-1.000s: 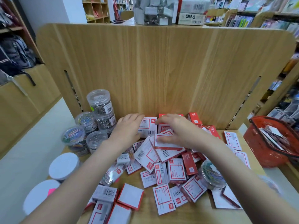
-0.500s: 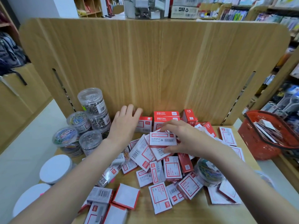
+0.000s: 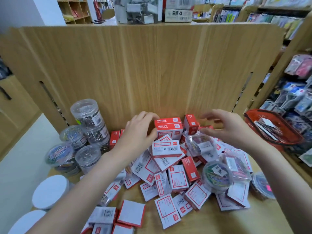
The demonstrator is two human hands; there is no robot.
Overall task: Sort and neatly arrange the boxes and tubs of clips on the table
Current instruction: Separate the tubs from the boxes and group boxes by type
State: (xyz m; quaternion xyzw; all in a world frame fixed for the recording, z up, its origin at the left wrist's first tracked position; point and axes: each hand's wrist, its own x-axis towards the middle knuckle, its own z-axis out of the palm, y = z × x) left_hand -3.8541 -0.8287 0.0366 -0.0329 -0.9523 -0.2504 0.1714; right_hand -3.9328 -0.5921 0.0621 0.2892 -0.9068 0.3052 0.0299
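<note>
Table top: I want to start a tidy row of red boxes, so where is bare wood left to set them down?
Bare table shows along the near edge, right of the square white-and-red boxes and below the loose pile of boxes. The middle is crowded with boxes and a clear tub of coloured clips. The stacked clear tubs fill the left back corner.
</note>
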